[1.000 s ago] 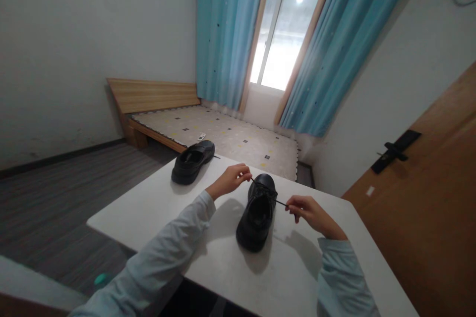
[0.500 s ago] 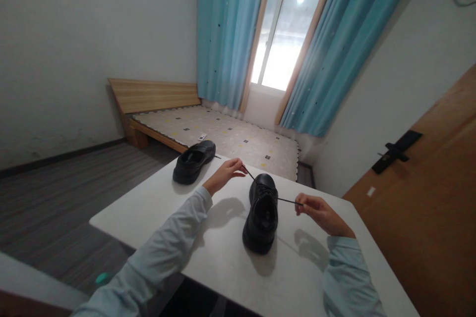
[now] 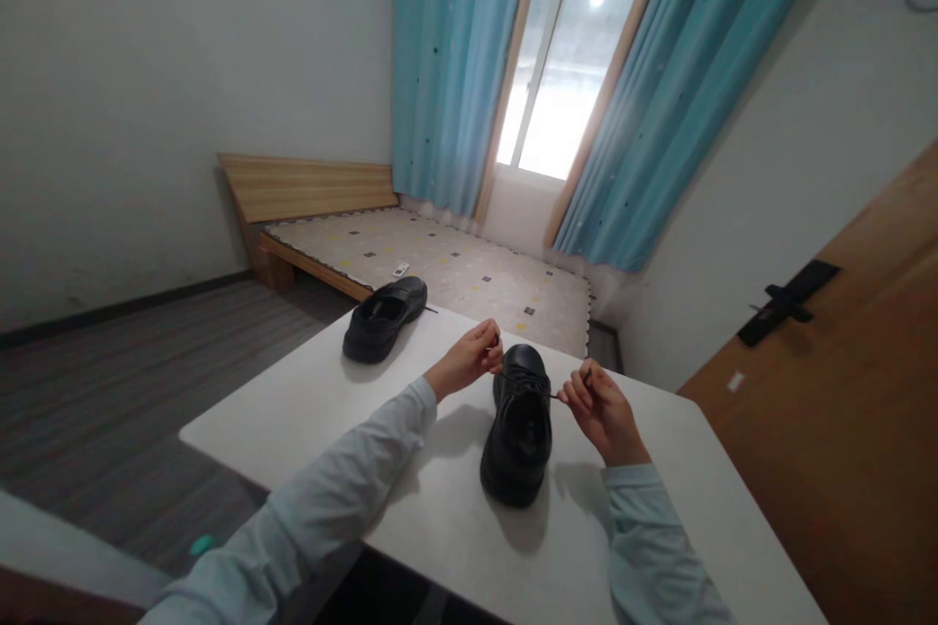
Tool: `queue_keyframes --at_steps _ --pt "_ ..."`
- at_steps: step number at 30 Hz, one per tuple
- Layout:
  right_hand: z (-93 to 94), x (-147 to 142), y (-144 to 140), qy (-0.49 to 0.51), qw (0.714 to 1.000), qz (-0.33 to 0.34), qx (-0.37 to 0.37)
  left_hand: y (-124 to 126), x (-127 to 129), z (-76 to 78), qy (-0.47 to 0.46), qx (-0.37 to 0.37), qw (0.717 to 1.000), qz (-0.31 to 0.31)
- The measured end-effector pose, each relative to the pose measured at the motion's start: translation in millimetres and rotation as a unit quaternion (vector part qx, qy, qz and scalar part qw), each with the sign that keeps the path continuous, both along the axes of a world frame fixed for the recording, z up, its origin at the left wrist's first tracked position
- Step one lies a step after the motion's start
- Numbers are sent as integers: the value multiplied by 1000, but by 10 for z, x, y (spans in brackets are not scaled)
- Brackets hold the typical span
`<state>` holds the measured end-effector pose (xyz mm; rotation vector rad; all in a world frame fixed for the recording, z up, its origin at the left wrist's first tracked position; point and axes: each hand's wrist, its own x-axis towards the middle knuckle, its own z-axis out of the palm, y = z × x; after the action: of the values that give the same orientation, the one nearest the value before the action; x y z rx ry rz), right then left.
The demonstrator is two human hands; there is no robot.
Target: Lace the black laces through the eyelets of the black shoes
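A black lace-up shoe (image 3: 519, 430) stands on the white table (image 3: 322, 400), toe pointing away from me. My left hand (image 3: 469, 361) pinches one end of its black lace just left of the toe. My right hand (image 3: 599, 408) pinches the other lace end close to the shoe's right side. Both hands are near the shoe's upper, one on each side. A second black shoe (image 3: 382, 318) lies on the table's far left corner, untouched.
Beyond the table is a low wooden bed (image 3: 432, 264) with a patterned mattress, under a window with blue curtains (image 3: 454, 59). A wooden door (image 3: 850, 381) with a black handle is at the right. Grey floor (image 3: 109, 391) lies to the left.
Both hands had pulled the lace ends out wide to either side; now they have come back in close to the shoe, the lace slacker. The view has shifted slightly.
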<state>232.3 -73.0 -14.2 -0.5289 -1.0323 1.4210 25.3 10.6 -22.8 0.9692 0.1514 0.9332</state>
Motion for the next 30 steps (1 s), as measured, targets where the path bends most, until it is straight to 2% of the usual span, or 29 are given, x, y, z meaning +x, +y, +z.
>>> queue_keyframes --at_steps 9,20,30 --pt "15 154 -49 -85 996 20 -25 142 -107 -36 55 38 998 -13" --pt "-92 315 -20 -179 980 51 -70 243 -184 -160 115 9 993 -23" --pt "-137 358 -7 -148 982 87 -75 276 -207 -198 146 -5 989 -28"
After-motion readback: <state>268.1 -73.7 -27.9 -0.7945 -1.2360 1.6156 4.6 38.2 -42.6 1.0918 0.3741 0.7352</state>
